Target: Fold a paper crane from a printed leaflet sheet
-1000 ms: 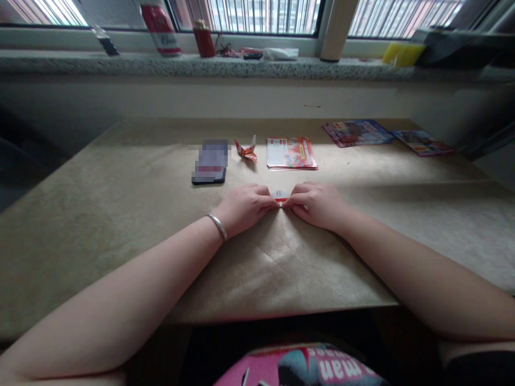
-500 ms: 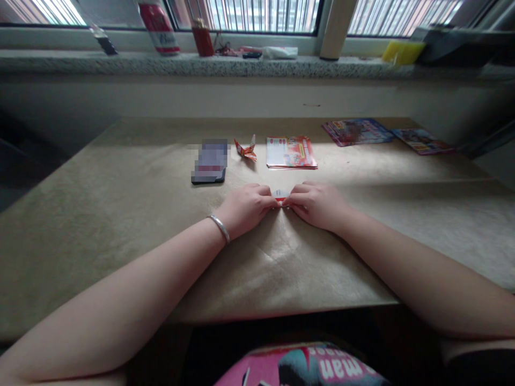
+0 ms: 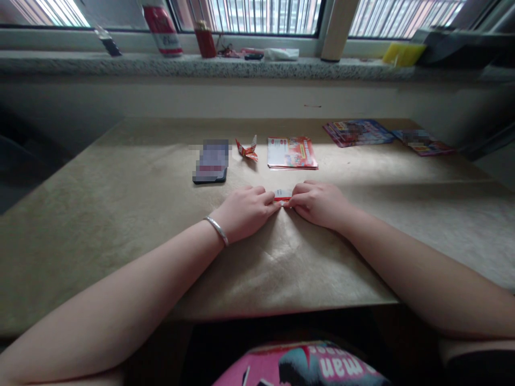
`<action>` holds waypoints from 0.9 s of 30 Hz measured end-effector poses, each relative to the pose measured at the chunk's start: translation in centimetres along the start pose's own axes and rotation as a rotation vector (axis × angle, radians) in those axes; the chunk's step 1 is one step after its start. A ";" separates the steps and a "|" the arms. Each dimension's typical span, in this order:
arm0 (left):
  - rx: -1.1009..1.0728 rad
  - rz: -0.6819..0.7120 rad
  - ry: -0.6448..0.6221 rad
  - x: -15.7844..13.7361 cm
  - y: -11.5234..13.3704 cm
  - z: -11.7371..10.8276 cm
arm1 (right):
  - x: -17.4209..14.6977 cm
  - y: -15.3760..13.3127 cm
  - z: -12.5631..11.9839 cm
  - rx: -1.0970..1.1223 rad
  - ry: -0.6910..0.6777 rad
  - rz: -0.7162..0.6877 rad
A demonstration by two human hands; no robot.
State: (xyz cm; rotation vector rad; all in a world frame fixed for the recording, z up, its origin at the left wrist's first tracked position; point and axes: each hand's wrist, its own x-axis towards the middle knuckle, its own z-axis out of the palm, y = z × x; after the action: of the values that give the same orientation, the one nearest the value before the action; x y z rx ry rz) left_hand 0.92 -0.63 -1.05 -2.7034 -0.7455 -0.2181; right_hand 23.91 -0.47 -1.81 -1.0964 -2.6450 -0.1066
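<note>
A small piece of folded paper [image 3: 283, 194], white with a red strip, lies on the table between my two hands. My left hand [image 3: 250, 210] presses its fingertips on the left end of the paper, fingers held together. At the right end, my right hand [image 3: 317, 203] pinches the paper between thumb and fingers. Both hands cover parts of it, so its full outline is hidden. Just beyond the hands stands a red and white origami crane [image 3: 247, 151], beside a stack of printed paper sheets [image 3: 292, 153].
A phone [image 3: 211, 162] lies on the table [image 3: 100, 214] at left. Colourful booklets [image 3: 358, 132] are at the back right. The stone windowsill [image 3: 241, 67] carries a red can [image 3: 163, 32], a red holder [image 3: 205, 42] and a yellow object [image 3: 403, 54].
My left hand has shifted slightly, its fingers moving off the paper's upper part, so more of the white paper shows. My right hand stays nearly in place. The view has tilted a little.
</note>
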 end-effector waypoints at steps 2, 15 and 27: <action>0.004 0.006 -0.007 -0.1 -0.1 -0.1 | 0.0 0.0 -0.2 0.007 -0.014 -0.002; -0.028 0.048 -0.155 -0.4 -1.2 -1.2 | -0.4 0.4 -1.2 -0.072 -0.083 -0.030; -0.140 -0.028 -0.211 -0.7 -1.7 -1.5 | -0.6 1.5 -1.4 0.034 -0.103 0.010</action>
State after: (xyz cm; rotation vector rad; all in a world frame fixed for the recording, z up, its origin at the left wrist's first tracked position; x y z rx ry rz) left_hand -0.60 -0.12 0.66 -2.8820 -0.8571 0.0100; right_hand 25.69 -0.08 -0.66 -1.1332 -2.7207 -0.0032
